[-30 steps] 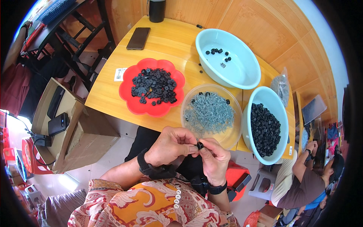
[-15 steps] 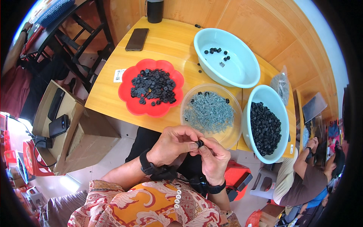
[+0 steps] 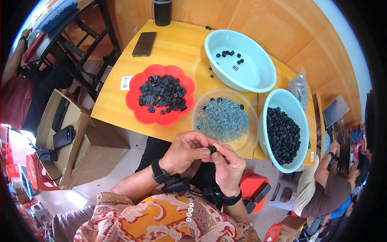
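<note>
Just below the frame's centre, the left hand (image 3: 182,152) and right hand (image 3: 228,166) meet, each nearly closed in a pinch on one small, rounded black part (image 3: 212,149), probably held from both sides to steady so tiny a thing. Directly above, a clear bowl (image 3: 243,146) holds a tangle of slim, shiny screws (image 3: 221,119); to its left, a petal-rimmed red dish (image 3: 134,101) holds flat, matt discs (image 3: 161,90); at right, a smooth blue basin (image 3: 298,108) is heaped with chunky black pieces (image 3: 283,136). Separate vessels seem to keep the kinds apart, near the hands. Toward the upper right, another basin (image 3: 256,60) has only a few scattered pieces.
</note>
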The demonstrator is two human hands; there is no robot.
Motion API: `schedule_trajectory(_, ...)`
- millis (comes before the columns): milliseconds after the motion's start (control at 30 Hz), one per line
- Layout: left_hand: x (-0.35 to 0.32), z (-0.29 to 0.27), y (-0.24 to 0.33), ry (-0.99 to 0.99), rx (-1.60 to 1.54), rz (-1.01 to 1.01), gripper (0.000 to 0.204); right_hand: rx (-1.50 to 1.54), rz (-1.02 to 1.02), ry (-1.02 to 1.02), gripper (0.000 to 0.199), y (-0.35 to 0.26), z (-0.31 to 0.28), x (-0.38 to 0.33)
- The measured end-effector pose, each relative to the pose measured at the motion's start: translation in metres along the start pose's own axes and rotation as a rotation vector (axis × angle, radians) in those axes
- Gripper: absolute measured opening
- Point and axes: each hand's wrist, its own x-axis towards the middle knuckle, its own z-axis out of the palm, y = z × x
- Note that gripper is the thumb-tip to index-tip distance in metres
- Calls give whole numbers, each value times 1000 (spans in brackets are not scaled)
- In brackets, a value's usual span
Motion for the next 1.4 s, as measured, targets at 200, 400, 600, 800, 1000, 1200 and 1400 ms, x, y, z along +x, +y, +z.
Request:
schedule_trajectory(200,3,-7,-1,-104,-100,10,14,-178,-86,-42,25,-9,0,4)
schedule_trajectory(400,1,-7,1,-74,-88,18,11,-227,-120,-59,27,-9,4,4)
schedule_trajectory(600,-2,-5,9,-61,-41,49,11,-67,44,-88,23,-12,6,11)
schedule_trajectory(800,-9,-3,19,55,146,110,16,-104,94,-66,21,-18,10,17)
schedule_trajectory(1000,-17,-12,40,308,429,299,10,144,281,30,29,-48,-14,93)
schedule_trajectory(1200,-17,-41,75,559,1038,549,10,-48,151,100,42,-86,-26,92)
schedule_trajectory(1400,4,-47,88,505,1662,501,10,-449,208,135,27,-82,-55,38)
